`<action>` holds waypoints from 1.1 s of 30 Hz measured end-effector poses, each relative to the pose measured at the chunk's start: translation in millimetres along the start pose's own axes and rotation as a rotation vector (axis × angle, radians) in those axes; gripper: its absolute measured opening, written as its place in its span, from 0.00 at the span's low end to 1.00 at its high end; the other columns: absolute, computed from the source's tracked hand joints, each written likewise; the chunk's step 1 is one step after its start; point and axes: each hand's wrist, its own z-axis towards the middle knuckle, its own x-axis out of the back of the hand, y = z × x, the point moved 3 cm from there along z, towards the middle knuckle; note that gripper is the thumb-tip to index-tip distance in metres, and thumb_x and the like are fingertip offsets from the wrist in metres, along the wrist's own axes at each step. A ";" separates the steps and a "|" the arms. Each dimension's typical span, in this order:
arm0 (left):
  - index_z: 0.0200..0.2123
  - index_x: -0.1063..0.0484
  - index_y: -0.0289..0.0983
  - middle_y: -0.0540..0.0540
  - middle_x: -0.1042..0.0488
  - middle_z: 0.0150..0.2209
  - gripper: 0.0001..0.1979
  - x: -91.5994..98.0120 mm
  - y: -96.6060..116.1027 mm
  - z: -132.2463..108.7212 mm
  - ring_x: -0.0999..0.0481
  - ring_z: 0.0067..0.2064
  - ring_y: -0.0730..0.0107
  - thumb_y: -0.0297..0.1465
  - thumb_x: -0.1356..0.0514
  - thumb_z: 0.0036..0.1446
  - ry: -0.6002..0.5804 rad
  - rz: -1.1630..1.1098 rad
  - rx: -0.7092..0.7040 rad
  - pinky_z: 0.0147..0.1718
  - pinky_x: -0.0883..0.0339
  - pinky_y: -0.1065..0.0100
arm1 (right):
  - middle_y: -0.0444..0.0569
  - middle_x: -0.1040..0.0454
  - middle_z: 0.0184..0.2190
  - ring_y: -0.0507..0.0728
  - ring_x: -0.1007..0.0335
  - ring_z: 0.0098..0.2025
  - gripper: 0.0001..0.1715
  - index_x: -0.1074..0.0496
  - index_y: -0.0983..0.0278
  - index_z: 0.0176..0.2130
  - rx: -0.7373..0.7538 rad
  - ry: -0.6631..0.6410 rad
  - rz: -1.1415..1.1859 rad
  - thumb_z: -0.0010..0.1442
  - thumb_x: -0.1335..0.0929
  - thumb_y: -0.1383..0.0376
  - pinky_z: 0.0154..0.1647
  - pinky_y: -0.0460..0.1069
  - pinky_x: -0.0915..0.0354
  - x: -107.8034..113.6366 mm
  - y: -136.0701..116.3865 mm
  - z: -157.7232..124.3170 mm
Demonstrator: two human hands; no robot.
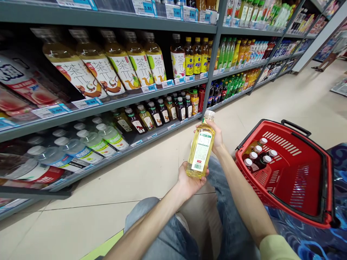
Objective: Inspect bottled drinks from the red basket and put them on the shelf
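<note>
Both of my hands hold one clear bottle of yellow drink (193,153) in front of my knees, tilted, with its white cap away from me and its printed back label facing up. My left hand (189,182) is wrapped under the base end. Near the neck, my right hand (217,135) grips the side, its fingers partly hidden behind the bottle. Similar square bottles (157,116) with dark and yellow drinks stand on the lowest shelf ahead. To my right, a red shopping basket (300,151) contains several white-capped bottles (253,156).
Shelves (108,108) of drinks run along the left and into the distance. Blue plastic-wrapped water packs (338,187) lie beside and under the basket. Pale floor tiles (151,169) lie between me and the shelf. A person's legs (326,59) show far right.
</note>
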 end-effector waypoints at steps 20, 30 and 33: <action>0.48 0.28 0.26 0.33 0.23 0.32 0.25 -3.3 0.0 -3.0 0.24 0.26 0.58 0.39 0.54 0.61 0.029 0.041 -0.028 0.17 0.38 0.71 | 0.49 0.19 0.31 0.58 0.22 0.29 0.20 0.26 0.64 0.34 0.048 -0.017 0.021 0.51 0.24 0.52 0.29 0.51 0.27 -0.4 -2.7 -0.8; 0.43 0.27 0.29 0.36 0.23 0.32 0.21 -5.2 8.3 -2.5 0.21 0.29 0.56 0.38 0.52 0.62 0.061 0.075 -0.150 0.18 0.35 0.69 | 0.49 0.18 0.30 0.61 0.20 0.34 0.20 0.27 0.64 0.35 0.151 -0.020 0.062 0.50 0.25 0.51 0.32 0.52 0.26 -1.9 -6.9 -2.9; 0.44 0.27 0.31 0.37 0.22 0.35 0.18 -2.9 14.7 -1.0 0.21 0.32 0.57 0.36 0.49 0.61 0.131 0.029 -0.248 0.27 0.25 0.62 | 0.49 0.19 0.30 0.60 0.20 0.33 0.20 0.28 0.63 0.34 0.208 0.030 0.024 0.51 0.25 0.51 0.34 0.53 0.25 -1.5 -5.8 -3.6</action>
